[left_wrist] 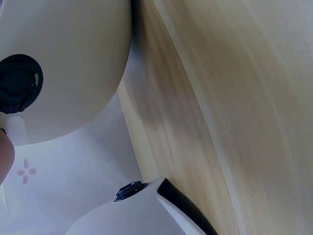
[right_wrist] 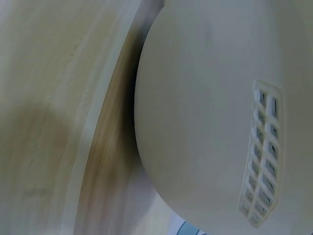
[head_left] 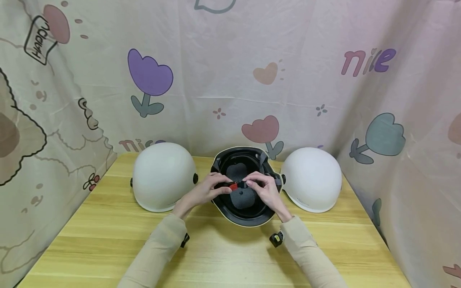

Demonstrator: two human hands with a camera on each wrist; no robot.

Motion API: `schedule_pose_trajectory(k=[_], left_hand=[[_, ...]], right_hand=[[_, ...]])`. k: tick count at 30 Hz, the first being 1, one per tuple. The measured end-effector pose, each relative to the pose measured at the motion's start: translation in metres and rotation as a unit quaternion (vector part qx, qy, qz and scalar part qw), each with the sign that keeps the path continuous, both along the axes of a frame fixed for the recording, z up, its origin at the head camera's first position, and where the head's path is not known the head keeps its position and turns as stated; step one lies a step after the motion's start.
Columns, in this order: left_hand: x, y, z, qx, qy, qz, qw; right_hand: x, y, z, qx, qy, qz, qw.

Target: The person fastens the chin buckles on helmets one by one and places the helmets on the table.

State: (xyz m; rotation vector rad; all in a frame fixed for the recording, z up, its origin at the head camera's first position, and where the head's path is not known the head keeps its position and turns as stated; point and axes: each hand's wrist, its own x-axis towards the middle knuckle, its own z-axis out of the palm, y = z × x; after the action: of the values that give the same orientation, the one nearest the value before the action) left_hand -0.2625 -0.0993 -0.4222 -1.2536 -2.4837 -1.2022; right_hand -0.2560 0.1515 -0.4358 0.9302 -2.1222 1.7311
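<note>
An upturned white helmet point(head_left: 248, 220) lies in the middle of the table in the head view, its black lining and grey pads facing up. Over its opening, a chin-strap buckle with a red part point(head_left: 233, 186) and a black part point(head_left: 242, 184) is held between the two hands. My left hand point(head_left: 204, 189) pinches the red end between thumb and fingers. With thumb and fingertips, my right hand point(head_left: 265, 191) pinches the strap at the black end. The left wrist view catches only a fingertip point(left_wrist: 5, 155) beside the helmet's black round knob point(left_wrist: 20, 82).
A white helmet point(head_left: 163, 176) sits dome up on the left, and another white helmet point(head_left: 312, 180) on the right, close against the middle one. A slotted vent point(right_wrist: 261, 154) shows in the right wrist view. Behind the wooden table point(head_left: 230, 260) hangs a printed curtain point(head_left: 216, 60).
</note>
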Motion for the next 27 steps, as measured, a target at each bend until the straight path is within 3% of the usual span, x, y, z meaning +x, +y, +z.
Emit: schedule_pose_trajectory(k=[13, 19, 27], left_hand=[[0.002, -0.001, 0.002, -0.006, -0.037, 0.002, 0.9993], [0.000, 0.001, 0.001, -0.015, -0.022, -0.013, 0.9996], [-0.001, 0.001, -0.003, -0.002, -0.030, -0.017, 0.9994]], right_hand=[[-0.005, 0.004, -0.006, 0.004, -0.013, 0.010, 0.9999], [-0.004, -0.002, -0.006, 0.009, -0.004, 0.021, 0.9997], [-0.003, -0.010, -0.004, 0.006, -0.010, 0.013, 0.9999]])
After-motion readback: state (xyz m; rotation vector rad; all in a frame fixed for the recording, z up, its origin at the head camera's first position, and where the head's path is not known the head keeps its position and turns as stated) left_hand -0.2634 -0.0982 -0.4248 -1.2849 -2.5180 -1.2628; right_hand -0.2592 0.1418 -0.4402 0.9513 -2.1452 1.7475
